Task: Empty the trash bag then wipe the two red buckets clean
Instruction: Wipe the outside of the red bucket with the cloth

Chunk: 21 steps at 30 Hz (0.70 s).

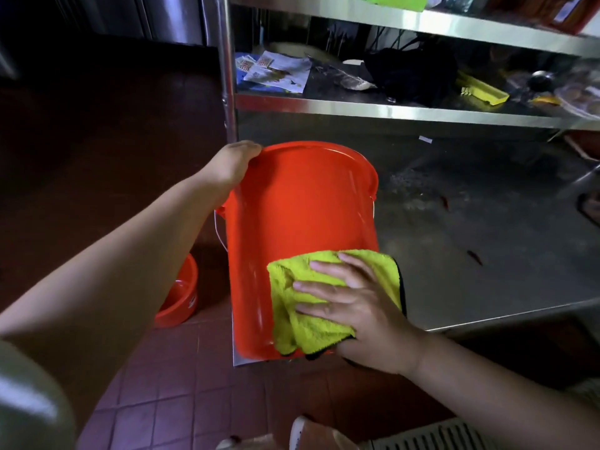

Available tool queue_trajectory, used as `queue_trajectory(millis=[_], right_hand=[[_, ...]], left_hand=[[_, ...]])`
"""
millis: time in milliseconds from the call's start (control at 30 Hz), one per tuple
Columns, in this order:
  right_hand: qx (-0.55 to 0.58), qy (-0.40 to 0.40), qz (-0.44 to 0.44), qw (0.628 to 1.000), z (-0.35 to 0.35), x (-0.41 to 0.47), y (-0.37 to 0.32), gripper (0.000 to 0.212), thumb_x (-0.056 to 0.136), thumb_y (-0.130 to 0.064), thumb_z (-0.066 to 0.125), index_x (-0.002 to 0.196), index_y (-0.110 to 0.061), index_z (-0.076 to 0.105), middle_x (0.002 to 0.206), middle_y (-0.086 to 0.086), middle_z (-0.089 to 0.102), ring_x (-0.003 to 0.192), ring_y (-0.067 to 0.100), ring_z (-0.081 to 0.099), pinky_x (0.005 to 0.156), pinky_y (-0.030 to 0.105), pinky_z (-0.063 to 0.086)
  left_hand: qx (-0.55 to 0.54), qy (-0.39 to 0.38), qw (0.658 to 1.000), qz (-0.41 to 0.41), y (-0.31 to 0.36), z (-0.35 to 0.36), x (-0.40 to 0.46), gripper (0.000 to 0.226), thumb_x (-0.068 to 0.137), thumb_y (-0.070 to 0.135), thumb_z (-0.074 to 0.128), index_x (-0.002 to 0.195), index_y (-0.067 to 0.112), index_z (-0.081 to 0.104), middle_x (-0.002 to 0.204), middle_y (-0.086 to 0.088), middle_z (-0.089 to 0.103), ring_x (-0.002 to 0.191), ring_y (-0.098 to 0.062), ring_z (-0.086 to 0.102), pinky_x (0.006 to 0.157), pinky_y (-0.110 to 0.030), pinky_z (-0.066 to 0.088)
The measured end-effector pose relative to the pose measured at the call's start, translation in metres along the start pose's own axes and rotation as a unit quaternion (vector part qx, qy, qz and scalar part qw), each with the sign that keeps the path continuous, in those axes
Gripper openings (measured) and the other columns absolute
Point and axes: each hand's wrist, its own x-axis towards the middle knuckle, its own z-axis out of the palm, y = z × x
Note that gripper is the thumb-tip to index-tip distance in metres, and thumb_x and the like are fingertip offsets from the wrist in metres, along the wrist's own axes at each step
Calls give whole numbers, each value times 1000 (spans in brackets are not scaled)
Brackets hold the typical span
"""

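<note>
The bucket [292, 222] is glossy, smooth red plastic with a thin metal handle [218, 228]. The cloth [311, 316] is fluffy yellow microfibre. The table [487, 254] is dull, scuffed steel; the floor [181, 384] matt tile.

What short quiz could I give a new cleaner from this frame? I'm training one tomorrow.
1. True or false: the right hand presses a yellow cloth flat against the red bucket.
2. Where does the left hand grip the bucket?
3. The second red bucket is: A) on the shelf, B) on the tiled floor, C) in the right hand.

Key
1. True.
2. At its far rim.
3. B.
</note>
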Motion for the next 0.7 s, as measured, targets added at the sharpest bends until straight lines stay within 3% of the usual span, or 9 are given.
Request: queue_trajectory(millis=[167,267,300,400,467,533,633,700], right_hand=[[0,-25,-22,999,-8,19,10,62,55,-9,61,115,-25,67,135,-12,52,137,14,32,111,43,21],[-12,4,-7,1000,-17,54,30,56,58,-10,62,112,-22,69,132,-8,56,132,16,39,109,40,24],[-10,16,7,1000,-21,67,38,53,60,-11,62,112,-20,69,131,-7,57,131,17,40,109,38,24],[22,46,68,996,-34,103,67,48,68,-7,66,115,-17,67,133,-7,55,131,15,37,111,26,18],[43,76,113,990,-41,124,84,44,73,-6,68,117,-14,66,133,-8,54,131,15,38,113,29,19],[48,91,128,986,-41,138,92,41,75,-8,67,116,-11,66,132,-7,56,130,16,40,112,39,24],[49,93,123,987,-34,144,87,42,74,-14,66,116,-16,66,132,-10,56,129,14,39,110,41,24],[29,98,119,988,-29,141,81,43,75,-17,68,117,-22,66,133,-12,55,131,13,37,110,43,23]], left_hand=[[18,6,1000,-23,-2,-2,4,24,91,34,45,80,23,63,89,0,62,85,-18,56,83,-33,45],[22,0,1000,-2,-6,-4,7,26,94,35,45,79,23,62,83,7,59,79,-10,53,77,-25,44],[17,-5,1000,3,-7,-4,9,26,95,37,45,84,23,63,85,9,61,81,-7,54,78,-23,44],[6,-32,999,4,-10,-6,10,35,95,41,47,114,15,61,117,-1,63,107,-12,58,101,-31,43],[3,-44,999,-3,-10,-9,9,41,96,39,45,125,12,56,128,-6,59,115,-16,56,105,-35,41],[-8,-55,998,-14,-10,-14,7,35,98,38,43,121,16,58,125,-6,61,109,-16,60,96,-32,47],[-13,-42,999,-31,-9,-21,6,36,98,33,44,127,14,52,121,-2,60,101,-11,60,82,-23,47],[6,-18,1000,-4,-2,-16,5,24,97,23,45,115,14,59,112,-6,63,94,-13,61,78,-23,49]])
